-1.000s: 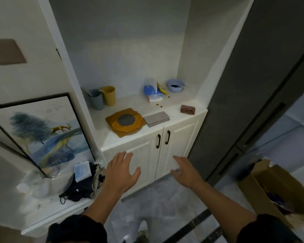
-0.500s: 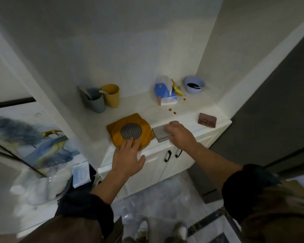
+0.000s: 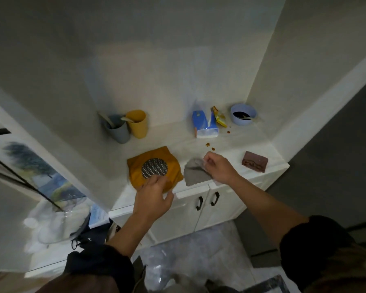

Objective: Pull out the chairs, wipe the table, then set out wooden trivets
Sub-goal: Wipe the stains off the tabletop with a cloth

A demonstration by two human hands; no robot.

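Narrow table (image 3: pixel 230 142) between alcove walls (image 3: pixel 283 60) — our left hand (image 3: pixel 153 197), fingers loosely spread, touches the wooden trivet (image 3: pixel 135 171) at its front edge; our right hand (image 3: pixel 219 169) seemingly pinches the grey cloth (image 3: pixel 192 173).

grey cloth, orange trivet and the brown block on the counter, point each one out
grey cloth (image 3: pixel 194 174): head view, on its flat left half
orange trivet (image 3: pixel 154 167): head view, on the round mesh inset at its centre
brown block (image 3: pixel 255 164): head view, middle of its top face
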